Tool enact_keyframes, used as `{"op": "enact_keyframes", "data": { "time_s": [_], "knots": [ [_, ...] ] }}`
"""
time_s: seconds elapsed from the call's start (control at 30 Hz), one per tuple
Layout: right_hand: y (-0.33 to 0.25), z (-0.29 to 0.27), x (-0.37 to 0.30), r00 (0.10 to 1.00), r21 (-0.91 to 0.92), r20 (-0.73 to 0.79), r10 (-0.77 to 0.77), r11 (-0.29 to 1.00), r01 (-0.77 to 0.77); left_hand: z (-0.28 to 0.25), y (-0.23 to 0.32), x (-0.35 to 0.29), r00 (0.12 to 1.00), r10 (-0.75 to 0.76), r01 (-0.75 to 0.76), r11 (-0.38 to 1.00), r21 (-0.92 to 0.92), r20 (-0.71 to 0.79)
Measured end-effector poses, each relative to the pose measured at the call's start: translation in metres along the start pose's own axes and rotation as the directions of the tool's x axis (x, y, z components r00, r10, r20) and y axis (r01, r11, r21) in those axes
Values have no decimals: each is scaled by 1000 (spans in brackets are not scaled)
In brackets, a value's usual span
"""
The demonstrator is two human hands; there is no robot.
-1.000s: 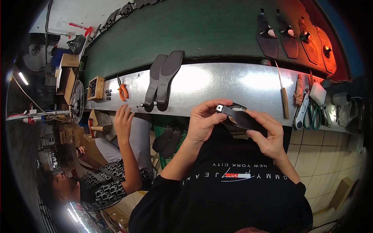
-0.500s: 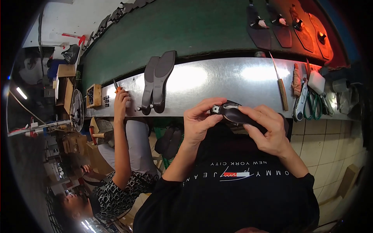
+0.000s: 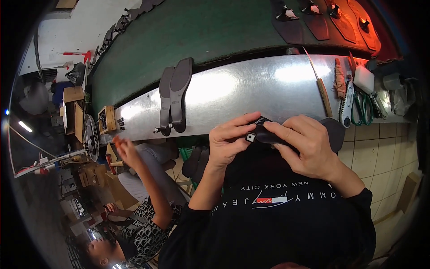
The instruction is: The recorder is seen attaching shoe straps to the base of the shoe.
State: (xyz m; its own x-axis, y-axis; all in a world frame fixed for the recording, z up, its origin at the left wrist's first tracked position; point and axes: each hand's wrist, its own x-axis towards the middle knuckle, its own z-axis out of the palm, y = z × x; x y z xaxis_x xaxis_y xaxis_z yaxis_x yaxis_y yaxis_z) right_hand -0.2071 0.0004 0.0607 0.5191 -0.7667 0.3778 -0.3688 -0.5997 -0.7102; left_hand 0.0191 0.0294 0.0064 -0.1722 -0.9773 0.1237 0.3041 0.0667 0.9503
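Head view, work so far: a metal fitting (image 3: 251,137) sits at the narrow end of the dark shoe piece (image 3: 268,136); with both hands on it, handling looks unfinished.
Laid down: two dark soles (image 3: 178,99) lie side by side across the metal surface (image 3: 246,87).
Left hand (image 3: 227,140): narrow grip, pinching the narrow end beside the fitting.
Right hand (image 3: 309,145): grip closed around the middle; the wide end juts beyond it, rightward.
Hidden: the underside.

On the tabletop (image 3: 233,101), a box (image 3: 112,119) stands at left, a pair of soles (image 3: 178,96) right of it, an awl (image 3: 324,96) and cutter (image 3: 346,105) further right. Behind lies a belt (image 3: 201,36) bearing shoe parts (image 3: 316,28). Before the tabletop, a sandal (image 3: 267,136) sits between left hand (image 3: 227,140) and right hand (image 3: 307,145).
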Motion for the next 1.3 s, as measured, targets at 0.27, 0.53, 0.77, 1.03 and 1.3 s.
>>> {"op": "enact_keyframes", "data": {
  "time_s": [0.27,0.53,0.77,1.03,1.3],
  "knots": [
    [0,-1,2,996,-36,80,43,999,-40,10,6,2,999,20,-26,982,187,34],
    [17,17,-6,987,176,14,159,971,-159,26,14,4,944,-315,313,949,-30,-100],
    [15,18,-4,996,27,-23,91,996,-91,35,19,4,931,-332,333,943,-20,-154],
    [15,13,-1,997,-113,61,-56,992,63,33,15,5,919,-321,330,944,5,-228],
    [22,14,-7,968,218,178,178,952,-215,28,13,11,892,-394,389,919,-68,-219]
  ]
}}
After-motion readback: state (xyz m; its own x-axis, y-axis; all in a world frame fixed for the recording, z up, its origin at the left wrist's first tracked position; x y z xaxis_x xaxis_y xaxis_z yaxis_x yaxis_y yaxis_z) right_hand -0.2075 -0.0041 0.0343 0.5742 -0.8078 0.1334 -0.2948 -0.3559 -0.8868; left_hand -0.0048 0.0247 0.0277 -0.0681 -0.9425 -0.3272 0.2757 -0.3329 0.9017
